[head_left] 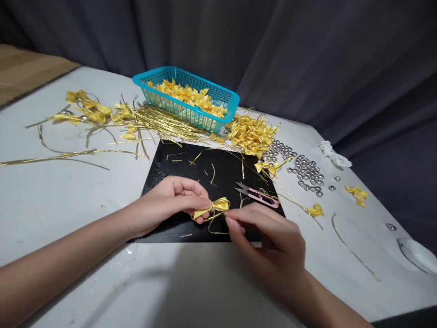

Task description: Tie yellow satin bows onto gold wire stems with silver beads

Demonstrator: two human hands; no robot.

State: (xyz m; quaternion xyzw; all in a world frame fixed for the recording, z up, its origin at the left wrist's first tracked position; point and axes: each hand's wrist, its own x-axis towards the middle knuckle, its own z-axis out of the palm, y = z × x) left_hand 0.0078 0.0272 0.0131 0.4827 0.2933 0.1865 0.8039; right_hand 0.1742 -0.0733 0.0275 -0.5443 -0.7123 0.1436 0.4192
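Observation:
A yellow ribbon bow (221, 204) is pinched between the thumb and fingers of my left hand (177, 198), above the black mat (184, 168). Gold cord (217, 233) wraps the bow's middle and loops down below it. With thumb and forefinger together, my right hand (273, 232) pinches at the bow's right side, on what looks like the gold cord; the exact grip is partly hidden by the fingertips. Pink-handled thread snips (257, 196) lie on the mat just beyond my right hand, blades pointing left. Short gold cord scraps are scattered over the mat.
Behind the mat stands a blue basket (136, 79) of yellow bows, with a bundle of gold cords (167, 123) before it. A pile of corded bows (252, 134) and many silver beads (309, 171) lie to the right. Loose bows (88, 109) lie at left. A white object (418, 255) sits far right.

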